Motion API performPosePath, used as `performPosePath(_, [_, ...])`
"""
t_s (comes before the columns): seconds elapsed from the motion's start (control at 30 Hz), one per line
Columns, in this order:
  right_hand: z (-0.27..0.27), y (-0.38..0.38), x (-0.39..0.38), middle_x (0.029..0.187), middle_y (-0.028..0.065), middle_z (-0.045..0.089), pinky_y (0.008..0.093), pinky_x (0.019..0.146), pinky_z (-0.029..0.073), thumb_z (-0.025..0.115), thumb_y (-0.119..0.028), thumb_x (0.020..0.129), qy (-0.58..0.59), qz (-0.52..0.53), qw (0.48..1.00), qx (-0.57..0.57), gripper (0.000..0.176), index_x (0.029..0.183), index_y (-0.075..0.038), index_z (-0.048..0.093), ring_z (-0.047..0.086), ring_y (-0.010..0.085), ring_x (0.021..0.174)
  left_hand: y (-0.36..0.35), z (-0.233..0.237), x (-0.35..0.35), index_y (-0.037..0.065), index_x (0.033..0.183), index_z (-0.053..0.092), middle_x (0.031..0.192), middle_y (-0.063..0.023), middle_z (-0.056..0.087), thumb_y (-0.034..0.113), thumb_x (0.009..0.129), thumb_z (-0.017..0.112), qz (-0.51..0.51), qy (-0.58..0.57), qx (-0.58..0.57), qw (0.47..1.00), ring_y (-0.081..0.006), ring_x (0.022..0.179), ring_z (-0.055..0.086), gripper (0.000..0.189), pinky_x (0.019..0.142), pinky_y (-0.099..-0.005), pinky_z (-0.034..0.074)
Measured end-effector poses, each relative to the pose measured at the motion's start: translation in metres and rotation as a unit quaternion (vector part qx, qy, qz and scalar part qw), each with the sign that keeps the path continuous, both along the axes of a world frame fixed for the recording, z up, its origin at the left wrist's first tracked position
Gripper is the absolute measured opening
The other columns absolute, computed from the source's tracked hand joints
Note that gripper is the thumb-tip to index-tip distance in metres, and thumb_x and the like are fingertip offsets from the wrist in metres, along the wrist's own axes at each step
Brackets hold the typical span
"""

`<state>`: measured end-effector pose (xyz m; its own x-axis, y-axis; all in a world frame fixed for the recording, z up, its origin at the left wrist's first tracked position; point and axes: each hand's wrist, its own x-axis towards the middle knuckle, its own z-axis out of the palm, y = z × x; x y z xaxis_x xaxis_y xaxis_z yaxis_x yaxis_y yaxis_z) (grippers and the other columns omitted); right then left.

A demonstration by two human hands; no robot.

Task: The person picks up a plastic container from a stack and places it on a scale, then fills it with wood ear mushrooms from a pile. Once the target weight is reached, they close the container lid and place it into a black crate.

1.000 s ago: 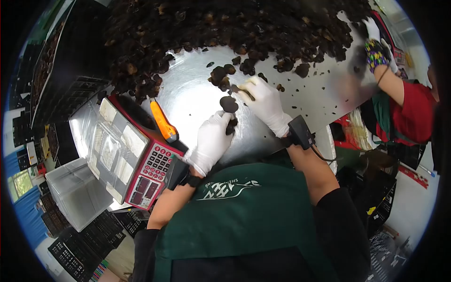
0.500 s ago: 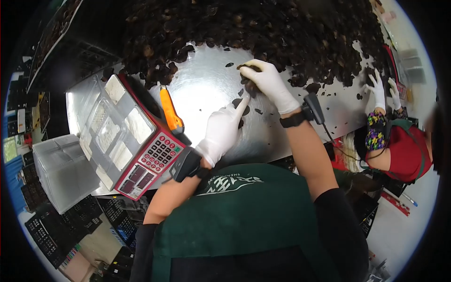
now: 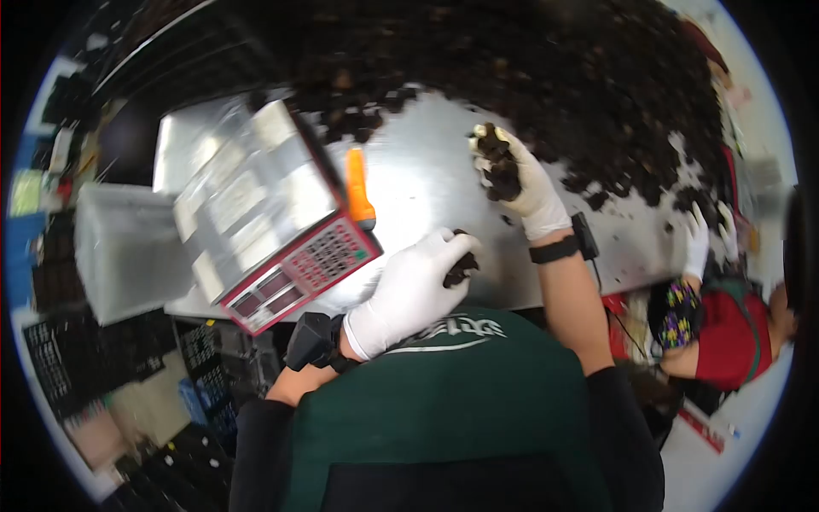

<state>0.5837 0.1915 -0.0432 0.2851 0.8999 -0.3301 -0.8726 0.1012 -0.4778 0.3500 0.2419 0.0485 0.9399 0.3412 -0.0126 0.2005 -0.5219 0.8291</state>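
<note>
My left hand [image 3: 414,286], in a white glove, is closed round a few dark pieces [image 3: 461,270] near the table's front edge. Farther forward and to the right, my right hand [image 3: 529,188], also gloved, is turned partly up and holds several dark, curled pieces [image 3: 502,175] in its fingers. Both hands are apart from each other above the metal table [image 3: 414,136]. A large heap of the same dark pieces [image 3: 529,68] spreads across the back of the table.
A red scale [image 3: 320,256] with a clear plastic cover stands at the left, beside an orange cutter [image 3: 358,188]. Clear plastic containers [image 3: 128,252] are left of the scale. At the right, a co-worker's gloved hands [image 3: 698,243] are at the heap's edge.
My left hand has drawn back toward my body and closed round dark pieces. My right hand has turned and now shows several pieces in it. The whole view has shifted.
</note>
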Motion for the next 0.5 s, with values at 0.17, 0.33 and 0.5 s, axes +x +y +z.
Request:
performPosePath(0.17, [0.067, 0.083, -0.061, 0.109, 0.0039, 0.068, 0.0232, 0.069, 0.052, 0.054, -0.034, 0.102, -0.127, 0.139, 0.982, 0.019, 0.040, 0.130, -0.007, 0.062, 0.061, 0.0076, 0.080, 0.045, 0.034, -0.069, 0.009, 0.107, 0.066, 0.095, -0.0106, 0.065, 0.000, 0.078, 0.066, 0.233, -0.091, 0.091, 0.964, -0.0289, 0.085, 0.067, 0.031, 0.076, -0.0356, 0.055])
performPosePath(0.33, [0.095, 0.185, -0.138, 0.101, 0.0026, 0.071, 0.0247, 0.073, 0.051, 0.060, -0.029, 0.096, -0.254, 0.195, 0.934, 0.157, 0.029, 0.114, -0.007, 0.070, 0.060, 0.0088, 0.080, 0.118, 0.043, -0.129, 0.001, 0.115, 0.064, 0.111, -0.0070, 0.065, -0.005, 0.089, 0.064, 0.434, -0.130, 0.207, 0.867, -0.0136, 0.098, 0.062, 0.027, 0.087, -0.0287, 0.052])
performPosePath(0.5, [0.093, 0.219, -0.203, 0.093, 0.0136, 0.073, 0.0333, 0.078, 0.055, 0.069, -0.023, 0.080, -0.548, 0.136, 0.822, 0.072, 0.028, 0.100, -0.004, 0.074, 0.070, 0.0240, 0.086, 0.180, -0.007, -0.150, 0.001, 0.138, 0.052, 0.130, -0.0160, 0.058, 0.015, 0.094, 0.066, 0.413, -0.056, 0.188, 0.889, -0.0262, 0.121, 0.054, 0.048, 0.106, -0.0362, 0.040])
